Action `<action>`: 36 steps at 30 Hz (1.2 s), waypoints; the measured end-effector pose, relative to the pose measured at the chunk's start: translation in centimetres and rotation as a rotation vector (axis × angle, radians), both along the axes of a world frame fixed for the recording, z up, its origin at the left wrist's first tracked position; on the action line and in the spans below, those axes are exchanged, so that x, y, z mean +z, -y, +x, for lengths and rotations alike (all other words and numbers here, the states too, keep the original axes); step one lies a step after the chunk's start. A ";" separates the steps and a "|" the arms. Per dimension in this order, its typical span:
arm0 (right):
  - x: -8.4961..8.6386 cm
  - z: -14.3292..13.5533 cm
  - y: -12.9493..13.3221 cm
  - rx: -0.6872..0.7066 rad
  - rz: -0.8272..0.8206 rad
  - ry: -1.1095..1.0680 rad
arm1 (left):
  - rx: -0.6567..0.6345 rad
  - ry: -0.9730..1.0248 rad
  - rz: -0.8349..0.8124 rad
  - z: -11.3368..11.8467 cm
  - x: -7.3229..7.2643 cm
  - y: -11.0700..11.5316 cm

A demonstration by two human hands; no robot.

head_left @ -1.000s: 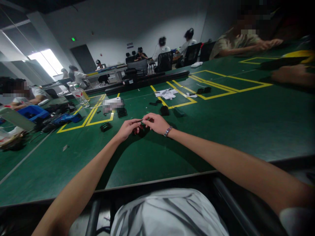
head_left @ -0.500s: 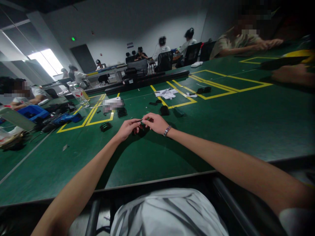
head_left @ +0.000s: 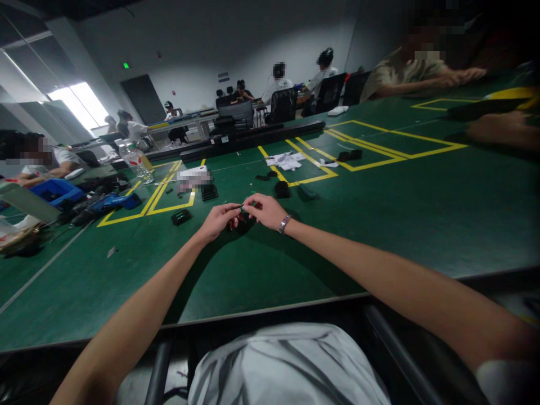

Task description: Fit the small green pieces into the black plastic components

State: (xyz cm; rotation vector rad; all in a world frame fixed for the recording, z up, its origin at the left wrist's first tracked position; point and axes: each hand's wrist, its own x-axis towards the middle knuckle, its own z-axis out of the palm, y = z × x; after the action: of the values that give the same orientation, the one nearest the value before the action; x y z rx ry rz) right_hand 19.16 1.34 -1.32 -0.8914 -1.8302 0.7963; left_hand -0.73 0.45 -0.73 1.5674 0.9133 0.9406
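My left hand (head_left: 218, 223) and my right hand (head_left: 266, 211) meet over the green table (head_left: 270, 270), fingertips almost touching. Between them is a small dark piece (head_left: 242, 207), pinched by both hands and mostly covered by the fingers; its kind cannot be made out. Left of my left hand lies a black holder with green inside (head_left: 181, 216). Just beyond the hands are a black slotted part (head_left: 209, 193) and a black block (head_left: 282, 189). A dark greenish piece (head_left: 307, 193) lies right of that block, and small black parts (head_left: 266, 176) lie behind it.
White paper scraps (head_left: 287, 161) and a whitish box (head_left: 194, 177) lie farther back, near a clear bottle (head_left: 137, 161). At left are a blue power tool (head_left: 113, 201) and a blue bin (head_left: 54, 193). A co-worker's arm (head_left: 415, 85) rests on the table at far right.
Almost nothing differs. Both hands stay at the same spot with the small dark piece pinched between them; the view has shifted very slightly.
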 end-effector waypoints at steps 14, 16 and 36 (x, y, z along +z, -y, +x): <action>-0.1 -0.4 -0.4 -0.019 0.009 0.015 | 0.007 0.012 -0.014 -0.1 -0.1 -0.2; -0.2 -0.4 -0.5 -0.014 -0.003 0.013 | 0.005 0.014 -0.017 -0.1 -0.1 -0.3; -0.1 -0.4 -0.1 0.026 -0.097 -0.081 | -0.052 -0.083 0.069 -0.5 -0.4 -0.7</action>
State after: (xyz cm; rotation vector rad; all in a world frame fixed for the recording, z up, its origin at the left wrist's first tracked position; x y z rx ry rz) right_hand 18.79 1.46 -1.41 -0.8851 -1.7474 0.9319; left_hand -1.18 1.13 -1.13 1.6922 0.9023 0.8841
